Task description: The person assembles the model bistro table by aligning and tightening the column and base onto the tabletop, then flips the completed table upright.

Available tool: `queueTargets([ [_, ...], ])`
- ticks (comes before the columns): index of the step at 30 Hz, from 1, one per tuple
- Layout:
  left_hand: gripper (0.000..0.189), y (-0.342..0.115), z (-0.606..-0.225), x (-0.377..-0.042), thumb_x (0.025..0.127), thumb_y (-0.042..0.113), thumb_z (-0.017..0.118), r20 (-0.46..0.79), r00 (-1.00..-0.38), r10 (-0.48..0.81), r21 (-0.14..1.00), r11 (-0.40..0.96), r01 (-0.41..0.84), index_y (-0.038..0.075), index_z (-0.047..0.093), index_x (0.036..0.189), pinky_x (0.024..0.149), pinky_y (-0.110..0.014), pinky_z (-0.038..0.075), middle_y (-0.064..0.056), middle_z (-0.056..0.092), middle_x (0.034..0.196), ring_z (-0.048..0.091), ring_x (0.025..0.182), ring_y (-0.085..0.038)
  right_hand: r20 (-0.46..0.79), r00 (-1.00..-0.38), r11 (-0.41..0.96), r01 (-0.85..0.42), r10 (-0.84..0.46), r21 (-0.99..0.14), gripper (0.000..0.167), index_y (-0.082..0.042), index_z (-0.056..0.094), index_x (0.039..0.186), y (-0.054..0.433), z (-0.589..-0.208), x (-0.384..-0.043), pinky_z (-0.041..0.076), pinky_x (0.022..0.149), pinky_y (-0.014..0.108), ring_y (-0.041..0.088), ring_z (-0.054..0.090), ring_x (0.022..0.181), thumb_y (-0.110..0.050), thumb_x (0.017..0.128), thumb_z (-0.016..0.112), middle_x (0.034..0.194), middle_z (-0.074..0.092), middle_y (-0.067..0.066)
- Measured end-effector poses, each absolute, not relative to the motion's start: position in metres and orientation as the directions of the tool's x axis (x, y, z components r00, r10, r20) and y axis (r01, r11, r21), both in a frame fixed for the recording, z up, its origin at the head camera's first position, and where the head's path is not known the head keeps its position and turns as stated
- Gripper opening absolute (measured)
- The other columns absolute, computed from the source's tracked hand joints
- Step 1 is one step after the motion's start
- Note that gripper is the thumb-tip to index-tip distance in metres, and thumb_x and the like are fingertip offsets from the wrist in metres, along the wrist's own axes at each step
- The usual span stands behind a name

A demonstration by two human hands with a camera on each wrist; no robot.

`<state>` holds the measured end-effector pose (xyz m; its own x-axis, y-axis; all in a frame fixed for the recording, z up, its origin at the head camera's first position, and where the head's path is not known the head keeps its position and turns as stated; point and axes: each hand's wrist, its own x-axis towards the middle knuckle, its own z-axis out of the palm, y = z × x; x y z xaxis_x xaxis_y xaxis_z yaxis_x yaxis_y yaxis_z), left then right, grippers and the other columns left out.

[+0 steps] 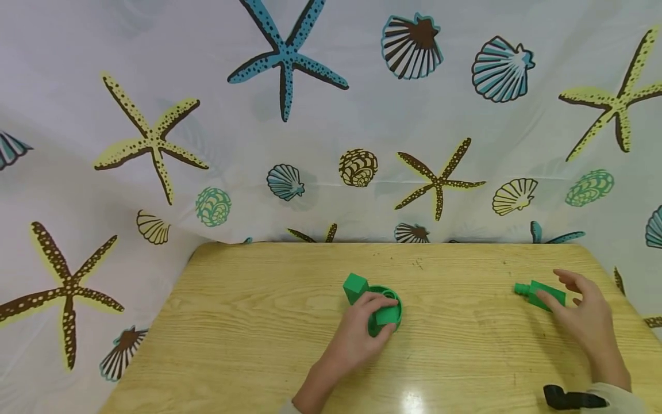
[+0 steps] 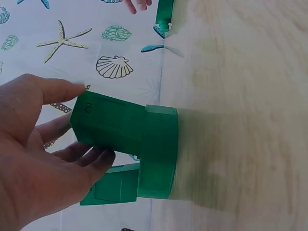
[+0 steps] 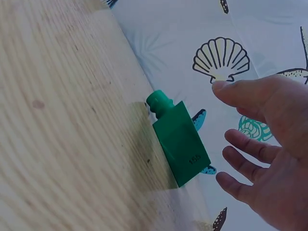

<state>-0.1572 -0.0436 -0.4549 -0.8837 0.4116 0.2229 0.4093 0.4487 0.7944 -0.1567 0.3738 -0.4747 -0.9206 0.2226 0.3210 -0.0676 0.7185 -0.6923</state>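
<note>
My left hand point(image 1: 351, 330) pinches an upright green block point(image 2: 108, 120) marked with a number, thumb on one side and fingers on the other. That block stands at a round green base point(image 2: 161, 154), whose ring-like rim shows in the head view. A second green block point(image 1: 355, 286) rises from the base's far left side. At the right, a green block with a ridged round peg point(image 3: 180, 144), marked 155, lies on its side on the table. My right hand point(image 1: 589, 316) is beside it, its fingers spread and apart from the block in the right wrist view.
All this rests on a light wooden table point(image 1: 258, 322). A white cloth point(image 1: 331, 121) printed with starfish and shells hangs behind the table and along its sides. A black strap point(image 1: 574, 398) is on the right wrist.
</note>
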Motion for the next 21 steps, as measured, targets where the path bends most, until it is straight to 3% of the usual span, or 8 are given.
queueTargets([
  [4, 0.030, -0.046, -0.456, -0.155, 0.090, 0.017, 0.083, 0.223, -0.902, 0.370, 0.794, 0.468, 0.388, 0.012, 0.074, 0.118, 0.102, -0.046, 0.051, -0.005, 0.058, 0.127, 0.057, 0.125, -0.029, 0.259, -0.938, 0.705, -0.022, 0.231, -0.709, 0.061, 0.009, 0.046, 0.147, 0.386, -0.482, -0.154, 0.042, 0.091, 0.071, 0.055, 0.044, 0.122, -0.024, 0.101, 0.069, 0.139, 0.047, 0.037],
  [6, 0.027, -0.047, -0.456, -0.154, 0.089, 0.018, 0.084, 0.220, -0.909, 0.353, 0.798, 0.471, 0.377, 0.014, 0.074, 0.113, 0.102, -0.046, 0.052, -0.005, 0.058, 0.126, 0.057, 0.124, -0.030, 0.227, -0.947, 0.702, -0.001, 0.229, -0.712, 0.063, 0.009, 0.046, 0.146, 0.391, -0.485, -0.153, 0.051, 0.091, 0.053, 0.055, 0.045, 0.121, -0.027, 0.101, 0.069, 0.139, 0.047, 0.037],
  [8, 0.024, -0.049, -0.455, -0.153, 0.089, 0.017, 0.084, 0.217, -0.912, 0.349, 0.799, 0.473, 0.372, 0.015, 0.075, 0.112, 0.102, -0.046, 0.051, -0.005, 0.057, 0.126, 0.057, 0.124, -0.030, 0.195, -0.954, 0.699, 0.022, 0.229, -0.715, 0.064, 0.009, 0.045, 0.146, 0.394, -0.489, -0.152, 0.054, 0.087, 0.043, 0.054, 0.047, 0.120, -0.030, 0.101, 0.069, 0.139, 0.047, 0.038],
  [11, 0.023, -0.054, -0.454, -0.153, 0.090, 0.015, 0.082, 0.225, -0.907, 0.355, 0.792, 0.476, 0.382, 0.015, 0.075, 0.112, 0.100, -0.046, 0.052, -0.007, 0.055, 0.126, 0.056, 0.123, -0.031, 0.147, -0.962, 0.690, 0.056, 0.231, -0.722, 0.067, 0.008, 0.045, 0.147, 0.398, -0.493, -0.151, 0.052, 0.075, 0.023, 0.052, 0.048, 0.119, -0.035, 0.101, 0.068, 0.139, 0.047, 0.037],
  [13, 0.023, -0.057, -0.453, -0.155, 0.091, 0.012, 0.080, 0.234, -0.903, 0.360, 0.784, 0.480, 0.394, 0.014, 0.075, 0.113, 0.100, -0.047, 0.051, -0.007, 0.053, 0.127, 0.055, 0.123, -0.031, 0.126, -0.963, 0.683, 0.073, 0.238, -0.727, 0.068, 0.007, 0.044, 0.148, 0.399, -0.495, -0.151, 0.052, 0.076, 0.022, 0.049, 0.049, 0.118, -0.037, 0.101, 0.067, 0.140, 0.047, 0.036],
  [14, 0.023, -0.059, -0.452, -0.156, 0.091, 0.011, 0.079, 0.239, -0.901, 0.363, 0.780, 0.481, 0.401, 0.013, 0.075, 0.114, 0.099, -0.048, 0.051, -0.008, 0.052, 0.126, 0.055, 0.122, -0.031, 0.118, -0.963, 0.681, 0.082, 0.242, -0.728, 0.069, 0.007, 0.044, 0.148, 0.399, -0.495, -0.152, 0.049, 0.072, 0.016, 0.046, 0.050, 0.117, -0.038, 0.102, 0.066, 0.140, 0.048, 0.034],
  [16, 0.022, -0.063, -0.452, -0.158, 0.092, 0.008, 0.077, 0.244, -0.897, 0.368, 0.772, 0.485, 0.409, 0.013, 0.074, 0.113, 0.098, -0.047, 0.051, -0.008, 0.051, 0.126, 0.054, 0.121, -0.030, 0.102, -0.964, 0.673, 0.094, 0.245, -0.733, 0.068, 0.007, 0.044, 0.149, 0.400, -0.496, -0.152, 0.048, 0.072, 0.016, 0.044, 0.051, 0.115, -0.039, 0.102, 0.065, 0.140, 0.049, 0.034],
  [21, 0.023, -0.071, -0.453, -0.161, 0.089, 0.000, 0.070, 0.250, -0.887, 0.389, 0.773, 0.471, 0.425, 0.011, 0.074, 0.108, 0.085, -0.042, 0.053, -0.007, 0.052, 0.120, 0.054, 0.108, -0.024, 0.068, -0.964, 0.668, 0.126, 0.256, -0.733, 0.065, 0.009, 0.043, 0.149, 0.402, -0.497, -0.152, 0.054, 0.075, 0.027, 0.049, 0.054, 0.117, -0.033, 0.104, 0.063, 0.136, 0.051, 0.037],
])
